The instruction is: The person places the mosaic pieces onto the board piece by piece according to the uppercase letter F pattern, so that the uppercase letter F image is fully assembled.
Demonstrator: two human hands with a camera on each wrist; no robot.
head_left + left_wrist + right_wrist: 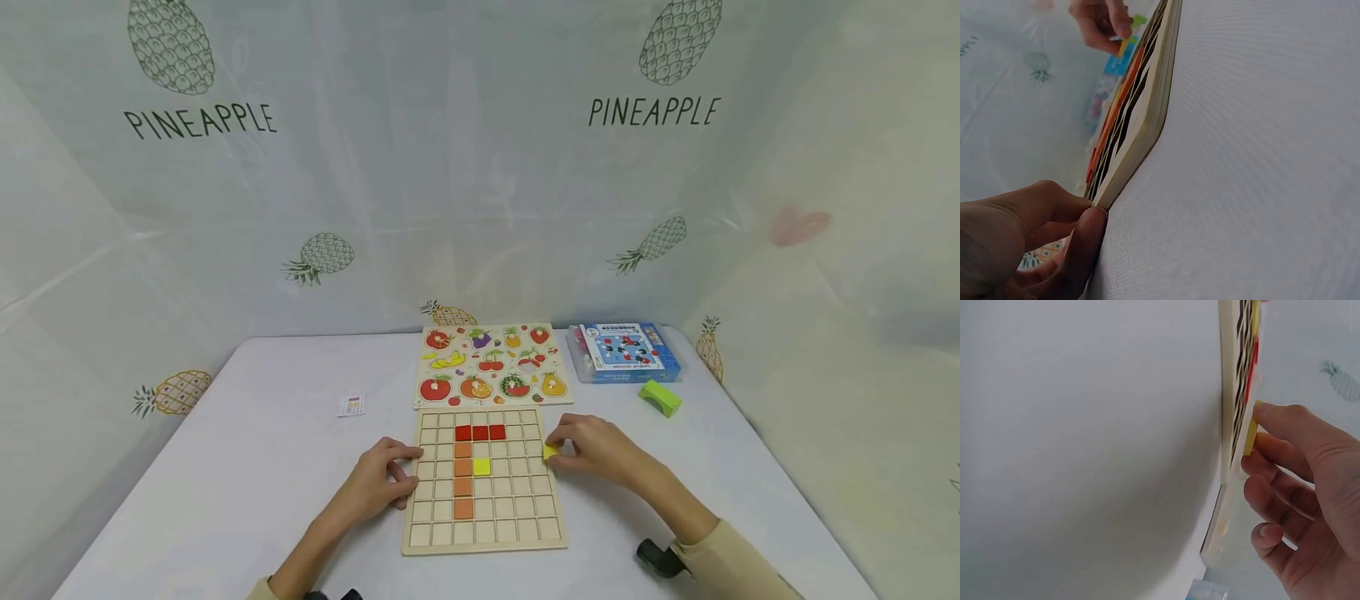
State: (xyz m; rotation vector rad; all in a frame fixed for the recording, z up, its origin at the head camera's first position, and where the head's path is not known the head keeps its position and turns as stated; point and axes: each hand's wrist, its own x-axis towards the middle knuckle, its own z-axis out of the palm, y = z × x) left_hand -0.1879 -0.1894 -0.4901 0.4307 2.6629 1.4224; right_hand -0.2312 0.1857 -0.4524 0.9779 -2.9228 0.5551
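A wooden grid board [517, 533] lies on the white table, with red, orange and yellow square tiles in some of its cells. My left hand [375, 479] rests its thumb and a fingertip against the board's left edge; in the left wrist view, that hand [1041, 240] has its tips at the edge. My right hand [596, 450] pinches a yellow square tile [551, 452] at the board's right edge. In the right wrist view, the tile [1251, 434] stands on edge between thumb and fingers, its other fingers loosely bent.
Behind the grid board lies a fruit puzzle board [465, 375]. To its right sits a blue boxed set [626, 354], with a green arch block [660, 397] in front. A small printed card [351, 406] lies on the left. A pineapple-print curtain [480, 167] hangs behind the table.
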